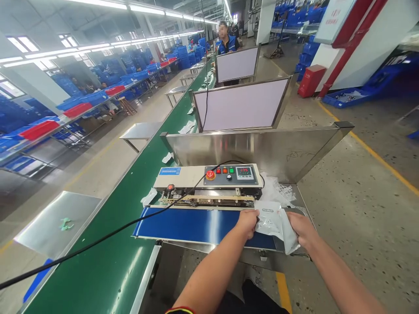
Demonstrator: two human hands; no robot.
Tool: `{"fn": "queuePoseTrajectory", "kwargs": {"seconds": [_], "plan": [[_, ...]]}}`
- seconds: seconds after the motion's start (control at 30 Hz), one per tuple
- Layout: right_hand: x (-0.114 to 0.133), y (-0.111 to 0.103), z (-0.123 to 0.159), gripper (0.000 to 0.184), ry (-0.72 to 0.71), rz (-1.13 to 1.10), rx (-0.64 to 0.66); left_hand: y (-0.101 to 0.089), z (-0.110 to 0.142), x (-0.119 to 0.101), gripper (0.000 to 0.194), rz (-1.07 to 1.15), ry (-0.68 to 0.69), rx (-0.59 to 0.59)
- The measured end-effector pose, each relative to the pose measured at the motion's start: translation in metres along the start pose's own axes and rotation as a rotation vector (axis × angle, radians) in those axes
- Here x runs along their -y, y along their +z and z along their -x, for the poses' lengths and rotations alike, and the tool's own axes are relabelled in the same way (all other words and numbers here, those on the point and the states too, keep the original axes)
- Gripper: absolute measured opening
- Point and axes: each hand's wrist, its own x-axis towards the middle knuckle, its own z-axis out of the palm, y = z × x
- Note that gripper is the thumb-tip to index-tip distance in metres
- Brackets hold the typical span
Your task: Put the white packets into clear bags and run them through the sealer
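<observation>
A white plastic bag [273,221] lies at the right end of the blue belt [190,224] of a band sealer machine [209,179]. My left hand [248,221] pinches the bag's left edge, near the sealer's slot. My right hand [303,229] grips the bag's right side, fingers closed on it. More clear plastic bags [278,189] are heaped just behind, to the right of the machine.
A green conveyor belt [108,257] runs along the left, with a black cable [98,240] crossing it. Steel partition panels [255,148] stand behind the sealer. A person in a blue vest [227,41] works far down the line. Blue and red crates [78,107] fill racks at left.
</observation>
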Motion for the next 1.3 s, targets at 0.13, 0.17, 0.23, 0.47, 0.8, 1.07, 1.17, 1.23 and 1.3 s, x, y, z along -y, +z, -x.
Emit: {"fn": "queuePoseTrajectory", "kwargs": {"seconds": [0.13,0.17,0.23,0.47,0.8,1.07,1.17,1.23,1.3], "plan": [[0.004,0.011,-0.004,0.027,0.09,0.02,0.041,-0.009,0.004,-0.007,0.03,-0.025,-0.03,-0.038],[0.004,0.015,-0.004,0.026,0.095,0.025,0.048,-0.014,0.006,-0.008,0.03,-0.023,-0.018,-0.036],[0.004,0.027,-0.002,0.025,0.097,0.039,0.06,-0.026,0.008,-0.008,0.031,-0.022,0.024,-0.031],[0.001,0.059,0.009,0.032,0.058,0.112,0.159,-0.074,0.025,-0.026,0.042,-0.048,0.197,-0.075],[-0.018,0.036,0.058,0.042,-0.033,-0.3,0.081,-0.055,0.096,0.031,0.055,-0.223,0.638,0.032],[-0.026,0.007,0.026,0.049,-0.037,-0.235,-0.113,0.004,0.026,0.027,0.058,-0.15,0.203,-0.016],[-0.022,0.006,0.002,0.05,-0.024,-0.257,-0.144,0.017,0.011,0.016,0.041,-0.002,0.002,-0.026],[-0.018,0.009,-0.008,0.05,-0.025,-0.269,-0.134,0.018,0.007,0.01,0.032,0.043,-0.035,0.001],[-0.015,0.013,-0.015,0.049,-0.024,-0.277,-0.113,0.012,0.005,0.004,0.024,0.062,-0.043,0.05]]}}
